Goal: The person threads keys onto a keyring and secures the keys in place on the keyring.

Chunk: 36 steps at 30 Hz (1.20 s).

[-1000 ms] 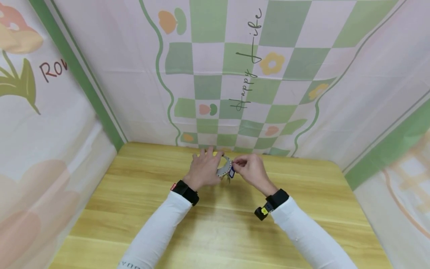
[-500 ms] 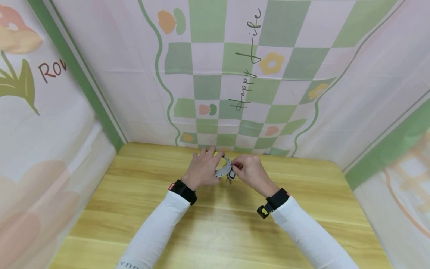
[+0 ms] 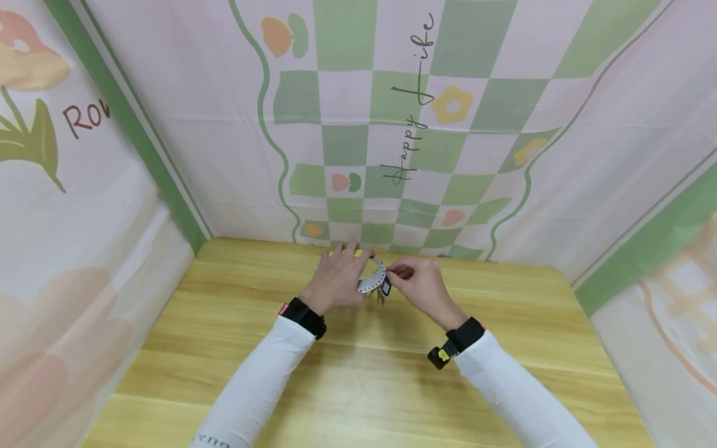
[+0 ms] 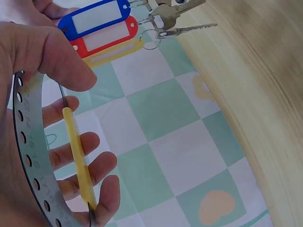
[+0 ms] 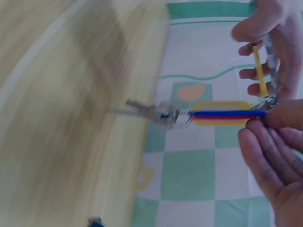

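Note:
My left hand (image 3: 336, 280) grips a curved grey key-holder ring (image 3: 370, 285), with its thumb over the top of it. In the left wrist view the ring shows a row of holes with printed numbers, and a yellow handle (image 4: 79, 156) lies across the fingers. At the ring's edge my right hand (image 3: 422, 286) pinches the end of several key tags. A blue tag (image 4: 94, 19), a red tag (image 4: 106, 39) and a yellow tag (image 4: 116, 52) hang together, with metal keys (image 4: 170, 16) on small split rings. The pinched ends are partly hidden by the fingertips.
A wooden table (image 3: 347, 386) lies under both hands. Behind its back edge rises a green and white checked cloth (image 3: 386, 149). More printed cloth (image 3: 95, 261) hangs at the left. Black straps (image 3: 305, 317) sit on both wrists.
Both hands stay at almost the same place, the left a touch further left. The ring and the hanging tags have tilted slightly; the grips look unchanged.

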Tool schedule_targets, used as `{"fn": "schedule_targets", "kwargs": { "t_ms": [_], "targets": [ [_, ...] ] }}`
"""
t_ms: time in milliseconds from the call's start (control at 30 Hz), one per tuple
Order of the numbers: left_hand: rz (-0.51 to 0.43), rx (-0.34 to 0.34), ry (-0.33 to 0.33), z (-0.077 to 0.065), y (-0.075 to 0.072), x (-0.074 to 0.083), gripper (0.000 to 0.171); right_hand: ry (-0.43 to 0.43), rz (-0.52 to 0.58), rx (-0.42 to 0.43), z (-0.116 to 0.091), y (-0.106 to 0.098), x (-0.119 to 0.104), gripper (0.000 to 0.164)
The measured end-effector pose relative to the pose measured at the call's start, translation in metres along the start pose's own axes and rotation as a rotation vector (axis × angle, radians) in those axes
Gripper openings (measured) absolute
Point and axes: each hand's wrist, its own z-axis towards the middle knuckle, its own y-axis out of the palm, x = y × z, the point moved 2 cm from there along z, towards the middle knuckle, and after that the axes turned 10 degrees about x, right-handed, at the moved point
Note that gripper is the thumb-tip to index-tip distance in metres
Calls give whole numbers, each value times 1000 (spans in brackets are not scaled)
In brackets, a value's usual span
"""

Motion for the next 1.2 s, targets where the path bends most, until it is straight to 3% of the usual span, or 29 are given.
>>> {"fn": "schedule_targets", "kwargs": {
  "t_ms": [133, 233, 367, 467, 733, 1200],
  "targets": [
    [32, -1, -3, 0, 0, 0, 90, 203, 101, -17, 0, 1, 1, 5],
    [50, 0, -7, 0, 0, 1, 90, 309, 175, -26, 0, 3, 1, 7],
    [63, 10, -7, 0, -1, 1, 88, 386, 254, -19, 0, 5, 3, 10],
    [64, 21, -4, 0, -1, 1, 87, 399, 279, -7, -1, 5, 2, 12],
    [66, -6, -7, 0, -2, 2, 91, 273, 139, -9, 1, 4, -2, 5],
    [48, -22, 0, -3, -2, 1, 89, -142, -46, -68, 4, 0, -7, 8]
  ]
}}
